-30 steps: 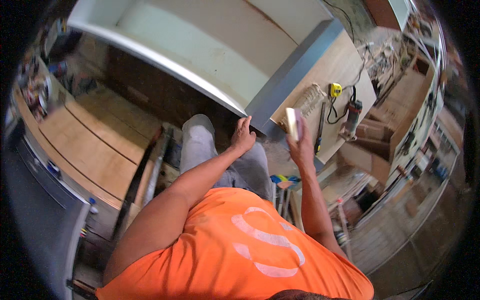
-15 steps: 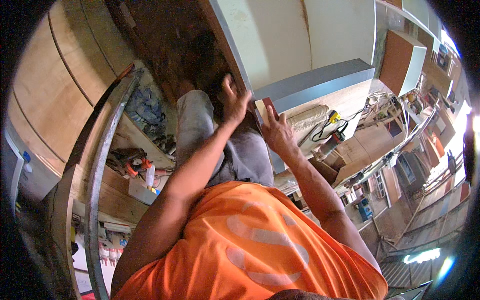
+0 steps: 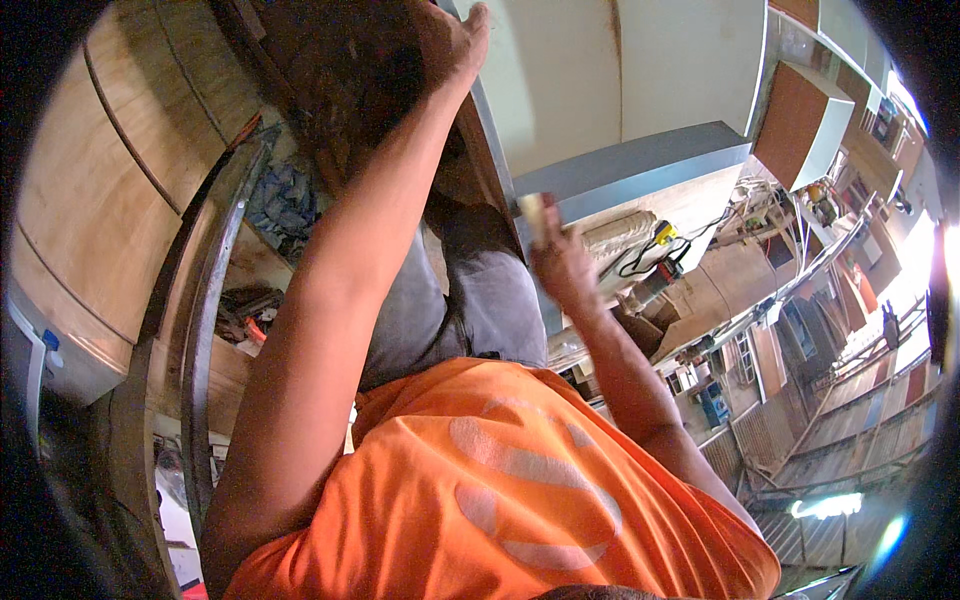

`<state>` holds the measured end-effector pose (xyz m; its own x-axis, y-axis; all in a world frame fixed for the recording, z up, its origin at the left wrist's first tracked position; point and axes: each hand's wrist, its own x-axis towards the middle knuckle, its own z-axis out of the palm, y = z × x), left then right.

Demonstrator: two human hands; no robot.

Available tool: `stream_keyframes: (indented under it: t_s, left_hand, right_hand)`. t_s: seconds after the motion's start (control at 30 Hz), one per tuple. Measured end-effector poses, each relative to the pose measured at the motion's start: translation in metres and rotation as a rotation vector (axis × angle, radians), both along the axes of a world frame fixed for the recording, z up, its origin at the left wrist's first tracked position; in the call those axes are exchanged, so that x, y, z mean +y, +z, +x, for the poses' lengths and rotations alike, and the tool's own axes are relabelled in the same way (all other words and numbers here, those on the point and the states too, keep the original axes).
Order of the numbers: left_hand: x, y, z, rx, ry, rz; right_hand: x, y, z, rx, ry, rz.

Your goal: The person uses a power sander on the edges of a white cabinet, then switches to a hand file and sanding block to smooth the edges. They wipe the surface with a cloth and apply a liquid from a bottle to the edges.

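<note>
My right hand [image 3: 566, 268] is closed on a small sanding block [image 3: 532, 212], blurred by motion, by the end of a narrow edge strip. This strip [image 3: 495, 165] borders a large pale panel [image 3: 560, 75]. A grey-blue edge band [image 3: 630, 170] runs rightward from beside the block. Stretched far forward, my left hand [image 3: 455, 42] straddles the strip's far part, thumb on the panel side and fingers over the dark side. The upper picture edge cuts off part of those fingers.
A power tool [image 3: 665, 270] with a yellow piece and black cord lies right of my right hand. Plywood sheets [image 3: 105, 170] stand at the left, behind a metal-edged frame [image 3: 210, 290]. Crumpled blue-grey material [image 3: 285, 200] lies beyond that frame. A brown and white box [image 3: 803, 127] is far right.
My left hand has moved far forward along the strip, from beside the block to the top of the view. My right hand keeps the sanding block, shifted slightly and now blurred.
</note>
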<state>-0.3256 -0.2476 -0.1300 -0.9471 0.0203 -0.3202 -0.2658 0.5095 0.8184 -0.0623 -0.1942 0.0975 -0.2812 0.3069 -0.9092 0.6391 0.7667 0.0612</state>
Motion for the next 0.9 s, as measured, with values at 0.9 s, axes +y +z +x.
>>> stream_keyframes:
  t_s: [0.9]
  left_hand:
    - [0.019,0.032,-0.011,-0.058,0.055,-0.24]
  right_hand:
    - [0.031,-0.004,-0.009,-0.012,0.04,-0.013]
